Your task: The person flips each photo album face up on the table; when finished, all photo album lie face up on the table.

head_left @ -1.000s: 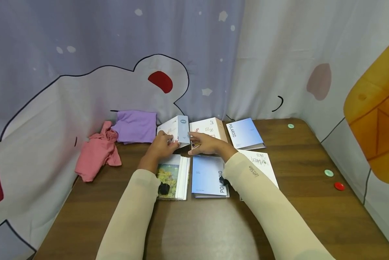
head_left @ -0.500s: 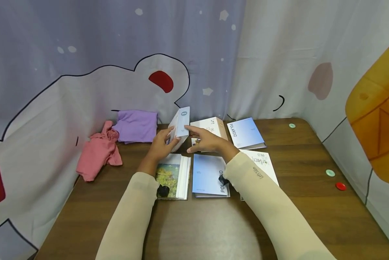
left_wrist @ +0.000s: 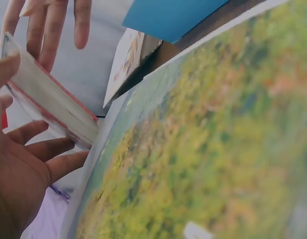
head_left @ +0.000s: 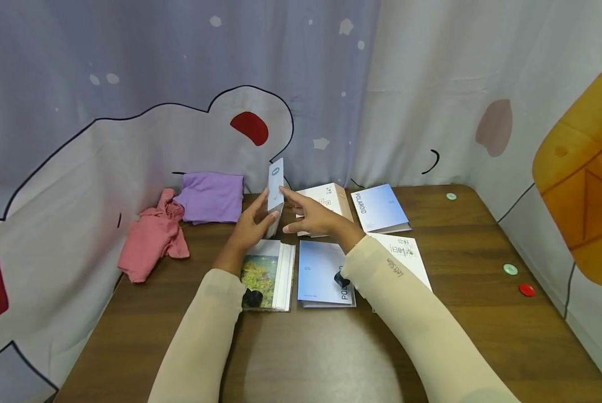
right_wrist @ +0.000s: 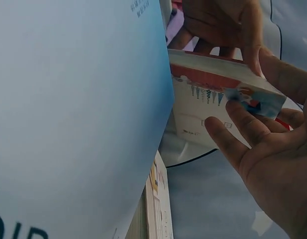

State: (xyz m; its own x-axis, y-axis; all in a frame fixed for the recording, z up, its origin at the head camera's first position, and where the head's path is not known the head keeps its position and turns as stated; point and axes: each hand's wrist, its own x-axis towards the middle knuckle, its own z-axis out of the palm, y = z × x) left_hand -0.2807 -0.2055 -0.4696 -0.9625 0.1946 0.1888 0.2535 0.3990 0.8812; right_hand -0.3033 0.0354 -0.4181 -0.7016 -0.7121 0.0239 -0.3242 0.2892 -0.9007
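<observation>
A white book (head_left: 276, 182) with a blue spine stands tilted upright between my two hands, at the back middle of the table. My left hand (head_left: 253, 221) grips it from the left. In the left wrist view that thumb lies on the pale edge of the book (left_wrist: 49, 92) and the fingers spread against its cover. On the other side my right hand (head_left: 321, 218) touches the book with extended fingers; its thumb looks apart from it in the head view. The right wrist view shows the picture-printed cover of the book (right_wrist: 203, 94). Whether its bottom rests on the table cannot be told.
Before the hands lie an album with a painted cover (head_left: 258, 274) and a blue Polaroid album (head_left: 321, 268). Behind are a white book (head_left: 338, 201) and another Polaroid album (head_left: 381, 207). A white album (head_left: 407, 252) lies right; pink cloth (head_left: 152, 240) and purple cloth (head_left: 212, 196) lie left.
The book has turned from leaning with its front cover showing to nearly upright, its spine facing me. My hands have moved closer together around it, the right one shifting slightly left.
</observation>
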